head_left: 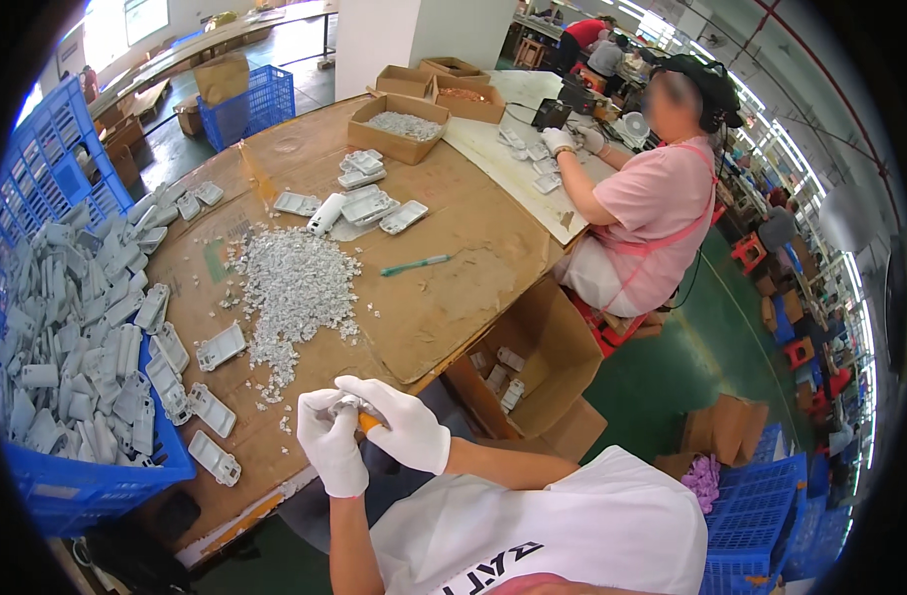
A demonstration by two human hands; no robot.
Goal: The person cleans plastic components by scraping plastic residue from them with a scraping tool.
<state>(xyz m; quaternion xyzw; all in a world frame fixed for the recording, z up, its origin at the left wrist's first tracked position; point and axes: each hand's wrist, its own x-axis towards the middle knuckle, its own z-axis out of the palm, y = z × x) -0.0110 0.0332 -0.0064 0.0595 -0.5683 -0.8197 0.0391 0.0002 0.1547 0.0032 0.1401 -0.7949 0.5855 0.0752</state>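
Note:
White gloves cover both my hands, which meet at the near edge of the table. My left hand (333,451) is closed around a small whitish-grey part (348,402), mostly hidden by the fingers. My right hand (411,428) is closed around an orange-handled tool (369,421) against that part; its tip cannot be made out. Just beyond my hands lies a heap of small white-grey pieces (300,288). Left of the heap, several pale plastic housings (216,409) rest on the cardboard-covered table (414,337). More housings (364,203) are stacked beyond it.
A blue crate (97,486) piled with pale housings (77,347) stands at left. A green pen-like tool (414,266) lies mid-table. Cardboard boxes (399,144) sit at the far edge; an open carton (548,347) is below the right edge. A co-worker (652,198) sits at the right.

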